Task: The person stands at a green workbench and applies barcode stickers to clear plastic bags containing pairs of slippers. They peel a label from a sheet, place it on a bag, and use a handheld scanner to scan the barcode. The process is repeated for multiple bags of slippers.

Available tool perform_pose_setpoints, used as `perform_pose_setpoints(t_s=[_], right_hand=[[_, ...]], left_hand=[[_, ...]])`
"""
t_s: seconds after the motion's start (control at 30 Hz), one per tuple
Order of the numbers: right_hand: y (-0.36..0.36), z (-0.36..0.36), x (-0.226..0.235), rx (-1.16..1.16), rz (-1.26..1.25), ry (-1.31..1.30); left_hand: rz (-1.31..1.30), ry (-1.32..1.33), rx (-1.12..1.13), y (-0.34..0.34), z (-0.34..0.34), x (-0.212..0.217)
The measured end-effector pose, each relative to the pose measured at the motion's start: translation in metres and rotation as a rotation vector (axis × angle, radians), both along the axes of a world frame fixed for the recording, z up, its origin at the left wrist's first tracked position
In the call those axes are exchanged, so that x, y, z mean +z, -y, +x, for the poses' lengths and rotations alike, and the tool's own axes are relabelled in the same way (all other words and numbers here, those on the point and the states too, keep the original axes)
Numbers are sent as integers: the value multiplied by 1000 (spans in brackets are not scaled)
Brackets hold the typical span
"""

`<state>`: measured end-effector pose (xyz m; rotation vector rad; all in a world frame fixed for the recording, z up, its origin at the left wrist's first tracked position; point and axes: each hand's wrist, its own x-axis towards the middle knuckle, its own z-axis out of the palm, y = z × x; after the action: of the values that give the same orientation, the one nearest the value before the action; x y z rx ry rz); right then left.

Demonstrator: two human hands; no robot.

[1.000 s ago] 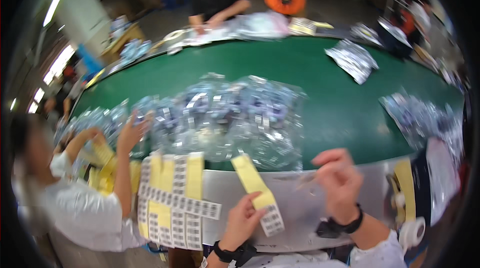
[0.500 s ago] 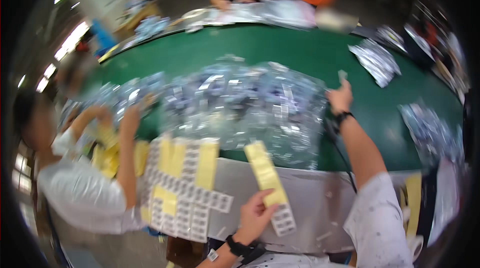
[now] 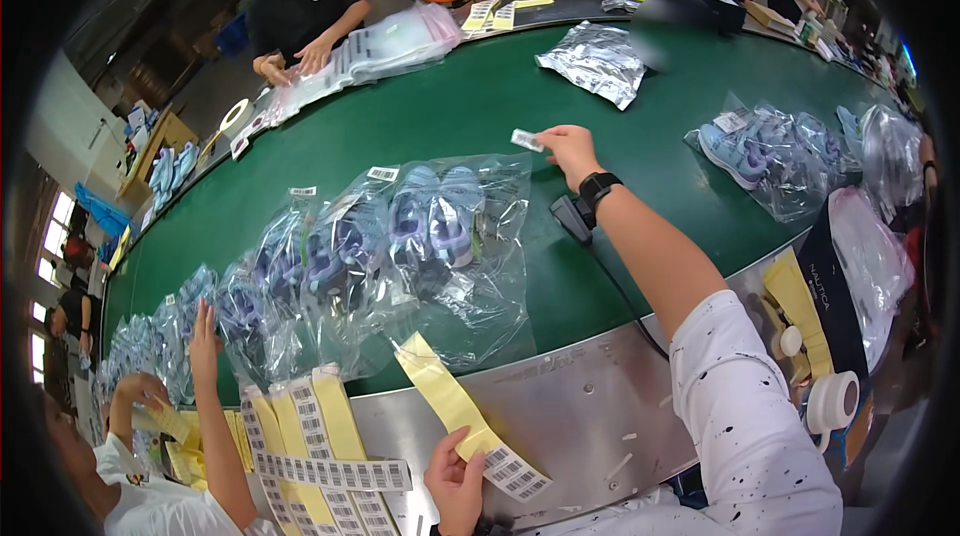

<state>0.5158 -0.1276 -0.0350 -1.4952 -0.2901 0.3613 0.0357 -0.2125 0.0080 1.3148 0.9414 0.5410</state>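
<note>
Between the thumb and fingers of my left hand [image 3: 457, 484] is a yellow-backed strip of barcode labels [image 3: 440, 386], slanting up toward the green table's near edge. Over the table, my right hand [image 3: 570, 151] pinches a small white barcode label [image 3: 526, 141] by its edge. Just left of it lies a clear plastic bag with a pair of light blue shoes [image 3: 430, 221]. More bagged shoes [image 3: 280, 261] continue in a row to the left, some with white labels on top. Beneath my right wrist sits a black corded device [image 3: 572, 219].
Label sheets [image 3: 320, 436] lie on the metal edge beside a co-worker's raised arm [image 3: 215, 416]. Across the green table [image 3: 390, 126], another person handles plastic bags [image 3: 390, 46]. A silver bag [image 3: 598, 61] lies far off. Bagged shoes [image 3: 770, 151] and a white roll [image 3: 832, 402] are at right.
The view has turned right, so the scene slides left and looks sharper. Both hands keep their holds on the label and the strip. The co-worker at left has raised a hand beside the bags.
</note>
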Motion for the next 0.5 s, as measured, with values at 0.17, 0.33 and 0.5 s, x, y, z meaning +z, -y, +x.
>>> perform_pose_setpoints(t_s=[0.17,0.33,0.5], right_hand=[[-14,7,-10,151,-201,-5],[-30,9,-26,97,-416,195],[-29,-4,-18,73,-673,422]], left_hand=[[-14,26,35,7,6,-2],[15,-56,20,10,9,2],[28,-14,9,12,13,-1]])
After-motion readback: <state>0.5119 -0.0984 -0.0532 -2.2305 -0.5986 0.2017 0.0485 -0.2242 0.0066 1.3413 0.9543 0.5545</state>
